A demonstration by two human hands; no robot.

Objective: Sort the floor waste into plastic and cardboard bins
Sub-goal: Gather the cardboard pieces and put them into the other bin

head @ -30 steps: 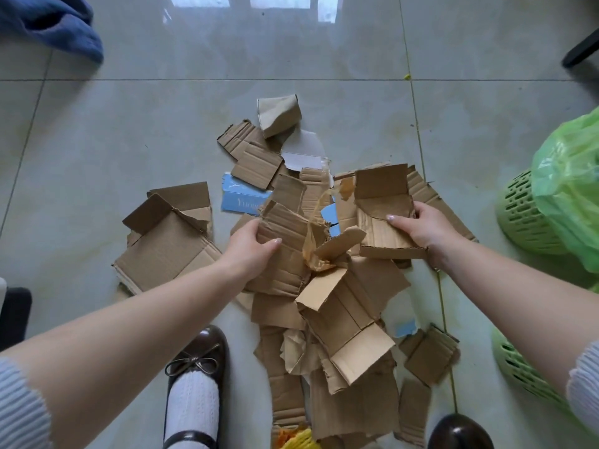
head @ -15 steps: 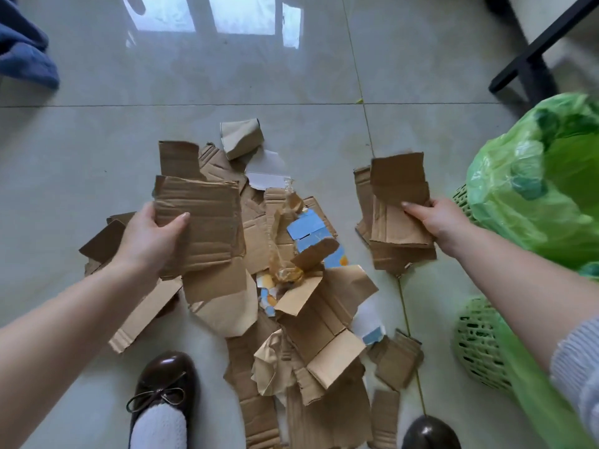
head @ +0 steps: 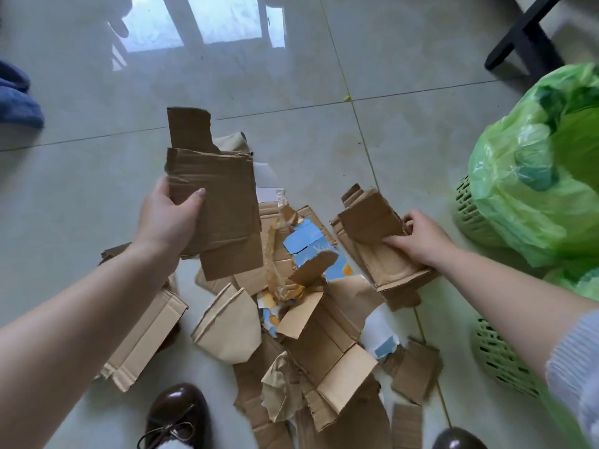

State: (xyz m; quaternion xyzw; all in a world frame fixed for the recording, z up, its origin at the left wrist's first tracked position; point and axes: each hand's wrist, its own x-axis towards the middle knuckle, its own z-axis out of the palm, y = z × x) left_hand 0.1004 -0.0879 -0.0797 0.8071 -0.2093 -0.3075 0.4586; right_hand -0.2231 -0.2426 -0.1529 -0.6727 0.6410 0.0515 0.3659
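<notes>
A heap of torn brown cardboard pieces [head: 311,338] lies on the tiled floor in front of me, with blue and white printed scraps [head: 308,241] mixed in. My left hand [head: 168,218] grips a stack of flat cardboard sheets [head: 220,196], lifted above the heap on the left. My right hand [head: 418,238] grips another bundle of cardboard [head: 376,241], held low at the heap's right side. Two green mesh bins stand on the right: the far bin [head: 470,215] carries a green plastic bag [head: 538,170], the near bin [head: 502,361] sits lower right.
My two dark brown shoes [head: 176,416] stand at the bottom edge beside the heap. A blue cloth [head: 16,102] lies at the far left. A black furniture leg [head: 525,34] crosses the top right corner. Bare tiles stretch beyond the heap.
Both hands lifted cardboard bundles off the heap. The left bundle has risen and come closer; the right bundle has tilted and dropped lower toward the green bins.
</notes>
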